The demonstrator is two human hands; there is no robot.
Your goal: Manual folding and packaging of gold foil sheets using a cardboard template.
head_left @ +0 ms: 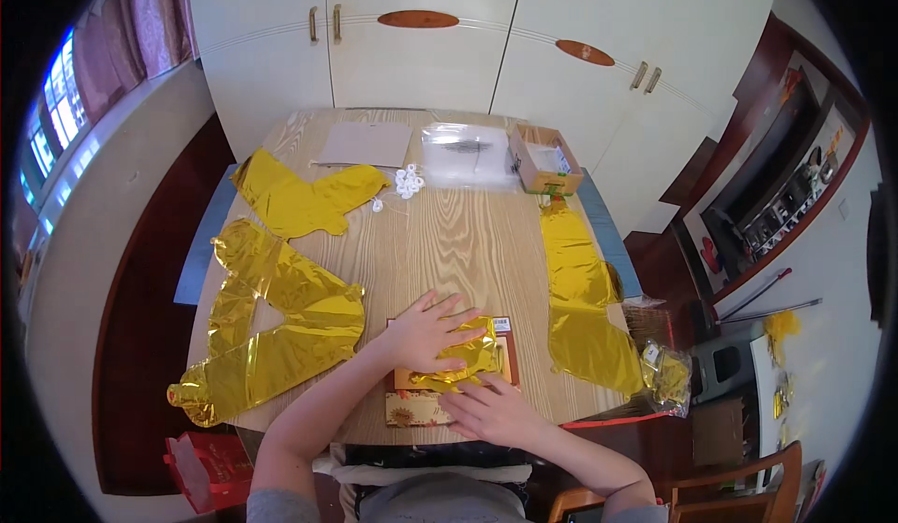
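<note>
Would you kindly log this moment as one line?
left hand: spread on crumpled gold foil | right hand: over leaf-patterned strip | table: larger gold shapes, white rolls, cardboard box

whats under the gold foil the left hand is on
Under the foil is a flat, patterned card or pack, partly showing, on the table. Its middle is hidden by the foil and left hand.

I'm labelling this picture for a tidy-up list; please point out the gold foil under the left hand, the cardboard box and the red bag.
Gold foil (480, 350): head view, on its uncovered right part.
Cardboard box (560, 184): head view, on its near wall.
Red bag (227, 465): head view, on its side.
</note>
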